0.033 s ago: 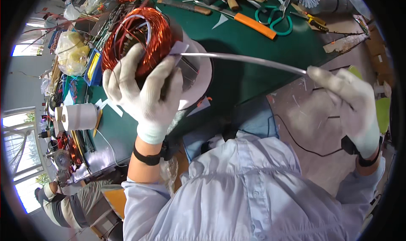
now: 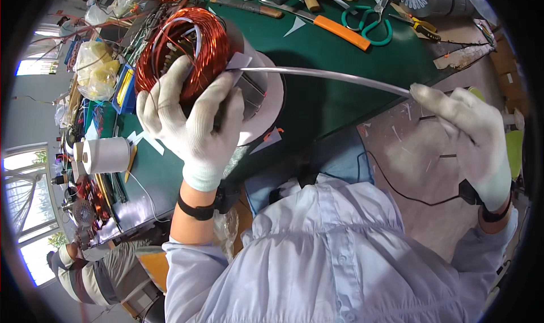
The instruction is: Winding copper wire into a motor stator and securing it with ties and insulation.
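Note:
A motor stator with a thick ring of copper winding (image 2: pixel 212 39) lies on its side on the green bench. My left hand (image 2: pixel 195 116), in a white glove, is closed on the winding's near side, its fingers reaching into the opening and its thumb beside a white paper piece (image 2: pixel 240 60). From that paper a long, thin, silvery strip (image 2: pixel 323 73) runs right, bowing slightly. My right hand (image 2: pixel 467 127), gloved too, pinches the strip's far right end. The strip's left end is hidden at the winding. Inside the ring a pale loop of tubing (image 2: pixel 198 39) shows.
Beyond the strip on the green bench (image 2: pixel 317 104) lie an orange-handled tool (image 2: pixel 341 32), green-handled scissors (image 2: pixel 371 25) and yellow-black pliers (image 2: pixel 425 29). At left are a white spool (image 2: pixel 107 155), a blue box (image 2: pixel 124 90) and plastic bags (image 2: pixel 93 68). Another person (image 2: pixel 85 272) sits at lower left.
The winding and the strip's left end have shifted very slightly left and up. Both hands keep their holds.

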Action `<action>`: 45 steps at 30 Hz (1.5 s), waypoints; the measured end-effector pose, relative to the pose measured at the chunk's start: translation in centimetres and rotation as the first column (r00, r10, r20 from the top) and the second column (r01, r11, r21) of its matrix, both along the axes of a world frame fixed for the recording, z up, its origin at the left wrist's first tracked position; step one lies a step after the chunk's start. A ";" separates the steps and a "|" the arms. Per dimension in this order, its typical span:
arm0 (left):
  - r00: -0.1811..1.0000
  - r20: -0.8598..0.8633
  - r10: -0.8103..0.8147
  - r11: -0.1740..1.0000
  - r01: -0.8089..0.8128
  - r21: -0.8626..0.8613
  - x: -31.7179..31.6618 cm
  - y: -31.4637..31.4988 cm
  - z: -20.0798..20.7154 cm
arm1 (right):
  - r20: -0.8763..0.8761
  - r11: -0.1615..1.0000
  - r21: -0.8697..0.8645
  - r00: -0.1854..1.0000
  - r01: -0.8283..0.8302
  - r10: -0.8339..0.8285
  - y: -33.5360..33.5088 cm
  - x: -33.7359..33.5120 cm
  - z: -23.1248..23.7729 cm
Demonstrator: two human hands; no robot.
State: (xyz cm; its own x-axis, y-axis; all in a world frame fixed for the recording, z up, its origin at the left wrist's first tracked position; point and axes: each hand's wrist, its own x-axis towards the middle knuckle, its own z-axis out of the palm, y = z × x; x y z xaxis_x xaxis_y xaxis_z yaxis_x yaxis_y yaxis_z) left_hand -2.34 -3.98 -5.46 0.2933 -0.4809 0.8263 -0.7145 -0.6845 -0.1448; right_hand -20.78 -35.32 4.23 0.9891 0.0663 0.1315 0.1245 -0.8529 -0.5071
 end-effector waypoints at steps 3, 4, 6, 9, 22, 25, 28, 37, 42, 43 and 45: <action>1.000 0.000 0.001 1.000 -0.001 -0.005 0.1 -0.1 -0.2 | -0.043 0.998 -0.020 0.997 0.058 -0.059 1.3 0.6 -0.2; 1.000 0.000 -0.006 1.000 0.006 -0.026 0.2 -0.3 -0.3 | -0.044 0.997 0.038 0.997 0.068 -0.066 1.6 0.8 -0.3; 0.998 -0.010 -0.056 0.996 0.055 -0.075 0.4 -0.4 -0.6 | -0.052 0.996 0.065 0.997 0.067 -0.063 1.6 0.7 -0.8; 0.997 0.028 -0.078 0.991 0.080 -0.106 0.0 -0.8 -0.2 | -0.080 0.987 0.155 0.996 0.038 -0.026 1.2 0.7 -2.0; 0.996 -0.012 -0.085 0.983 0.082 -0.165 0.0 -0.9 0.1 | -0.111 0.997 0.074 0.994 -0.006 0.015 2.8 5.0 1.5; 0.994 -0.009 -0.111 0.972 0.107 -0.207 0.1 -1.7 0.2 | -0.333 0.882 0.406 0.937 0.240 -0.102 1.0 5.6 -2.6; 0.997 -0.048 -0.062 0.977 0.051 -0.209 -0.8 -1.0 1.3 | -0.326 0.890 0.413 0.944 0.193 -0.053 1.4 6.7 -1.0; 0.863 -0.459 -0.211 0.974 0.147 -0.171 8.7 6.1 9.9 | -0.299 0.924 -0.077 0.893 -0.375 0.338 6.0 12.7 0.1; 0.392 -0.835 -0.386 0.799 0.594 -0.090 15.3 2.4 8.3 | -0.434 0.972 0.041 0.872 -0.231 0.226 6.8 12.8 -0.7; 0.404 -0.824 -0.397 0.827 0.547 -0.130 15.1 2.4 7.8 | -0.444 0.971 0.066 0.864 -0.231 0.236 6.9 12.7 -0.8; 0.422 -0.806 -0.414 0.859 0.474 -0.192 14.4 2.4 7.0 | -0.419 0.964 0.161 0.870 -0.211 0.261 6.9 11.9 -1.6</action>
State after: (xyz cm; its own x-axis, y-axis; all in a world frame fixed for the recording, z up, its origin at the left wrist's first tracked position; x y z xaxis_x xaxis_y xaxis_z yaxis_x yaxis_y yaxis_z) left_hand 12.04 -1.56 1.55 0.5340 -0.7834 0.3180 -0.7383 -0.2487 0.6269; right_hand -8.84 -28.42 2.62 0.9050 0.3150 -0.2859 0.0628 -0.7635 -0.6428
